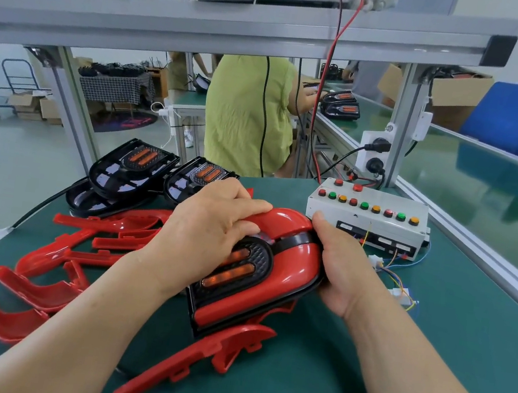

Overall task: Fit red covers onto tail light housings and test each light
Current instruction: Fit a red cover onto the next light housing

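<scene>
Both hands are on the job at mid-bench. The left hand (210,223) curls over the top of the red cover (297,268), fingers pressing down on its curved end. The right hand (336,267) grips the housing (261,256) along its right edge, thumb up by the cover's nose. The cover sits over the black housing, with two amber strips (230,275) showing through the middle (whether it's fully seated, I can't tell). The assembly is tilted, resting on loose spare covers (53,254) spread across the green bench (431,337). Bare housings (134,172) are stacked at the back left. The test box (368,215), with its row of coloured buttons, sits just beyond the right thumb.
</scene>
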